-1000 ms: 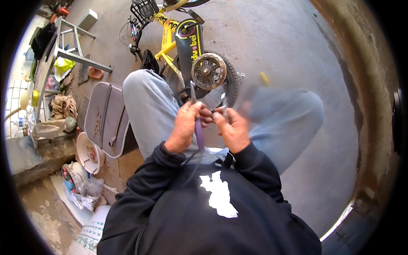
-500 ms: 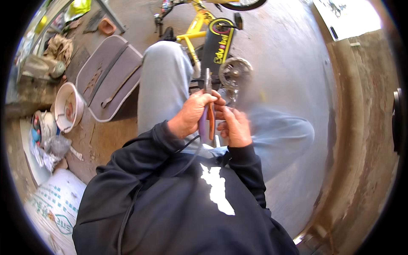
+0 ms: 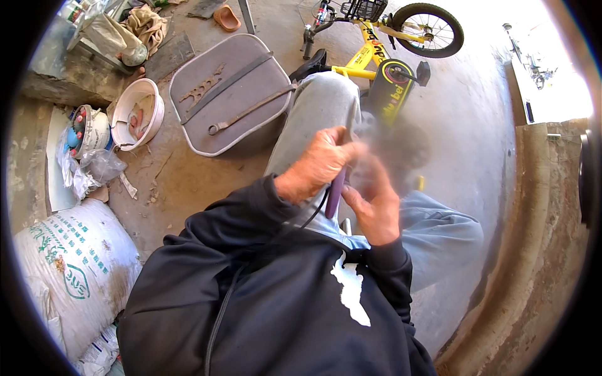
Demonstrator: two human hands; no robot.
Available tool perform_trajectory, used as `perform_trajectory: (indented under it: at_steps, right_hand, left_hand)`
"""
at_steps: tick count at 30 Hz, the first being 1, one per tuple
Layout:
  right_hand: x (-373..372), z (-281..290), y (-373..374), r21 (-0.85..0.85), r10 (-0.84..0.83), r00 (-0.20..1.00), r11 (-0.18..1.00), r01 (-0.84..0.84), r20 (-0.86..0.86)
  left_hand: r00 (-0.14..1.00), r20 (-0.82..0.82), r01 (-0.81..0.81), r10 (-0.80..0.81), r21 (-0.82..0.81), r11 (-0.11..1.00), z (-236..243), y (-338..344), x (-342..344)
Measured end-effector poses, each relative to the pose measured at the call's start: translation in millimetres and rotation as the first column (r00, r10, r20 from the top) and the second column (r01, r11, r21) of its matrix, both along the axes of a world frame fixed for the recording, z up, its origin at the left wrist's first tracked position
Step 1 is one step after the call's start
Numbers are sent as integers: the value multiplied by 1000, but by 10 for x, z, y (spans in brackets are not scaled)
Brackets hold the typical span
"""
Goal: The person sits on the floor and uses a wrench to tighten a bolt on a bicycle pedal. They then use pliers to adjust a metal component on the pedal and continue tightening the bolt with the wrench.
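My left hand (image 3: 316, 164) is closed around a pair of pliers (image 3: 336, 195), whose purple handle points down toward my lap. Its jaws and other handle are hidden or lost in blur. Just right of the pliers is my right hand (image 3: 378, 210), thumb close to the purple handle. Motion smears its raised fingers, so I cannot make out their grip. Beyond my knees a small yellow bicycle (image 3: 359, 59) lies on its side, with a dark chain guard (image 3: 392, 88). Its part nearest my hands is blurred.
To the left, a grey padded board (image 3: 251, 94) carries a wrench (image 3: 241, 117) and a flat multi-hole spanner (image 3: 199, 91). Beside it are a pale bucket (image 3: 157, 128), an orange-brown clog (image 3: 227, 19) and a stuffed white sack (image 3: 94, 250). A concrete ledge (image 3: 530, 194) runs along the right.
My view has shifted, bringing more of the bicycle into sight. The pliers' orange handle and jaws no longer show. My right hand's fingers have risen toward my left hand and are blurred.
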State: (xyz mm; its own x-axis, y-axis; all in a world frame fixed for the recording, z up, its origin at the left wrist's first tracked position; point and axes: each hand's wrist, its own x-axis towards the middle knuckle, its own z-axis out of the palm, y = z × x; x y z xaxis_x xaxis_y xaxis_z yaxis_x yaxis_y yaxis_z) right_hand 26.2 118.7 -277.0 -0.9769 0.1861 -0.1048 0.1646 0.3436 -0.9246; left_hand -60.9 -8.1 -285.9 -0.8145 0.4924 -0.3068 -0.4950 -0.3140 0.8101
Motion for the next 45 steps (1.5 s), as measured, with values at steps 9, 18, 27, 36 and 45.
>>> perform_trajectory:
  at_steps: [9, 18, 27, 36, 45]
  right_hand:
    - [196, -96, 201, -271, 0, 973, 960, 64, 230]
    - [345, -374, 445, -244, -112, 938, 949, 198, 327]
    - [431, -801, 532, -143, -188, 937, 961, 238, 295]
    - [453, -877, 586, -124, -149, 907, 969, 213, 394]
    - [447, -1047, 598, -131, -200, 893, 953, 272, 404]
  left_hand:
    - [925, -91, -373, 369, -35, 927, 113, -1157, -1031]
    - [880, -279, -466, 385, -347, 814, -276, -2002, -1686]
    - [816, -491, -407, -305, -863, 300, -466, -1895, -1728]
    - [772, -318, -420, -550, -905, -67, -623, -1729, -1616]
    - [763, -302, -464, -571, -872, -159, -696, -1660, -1538]
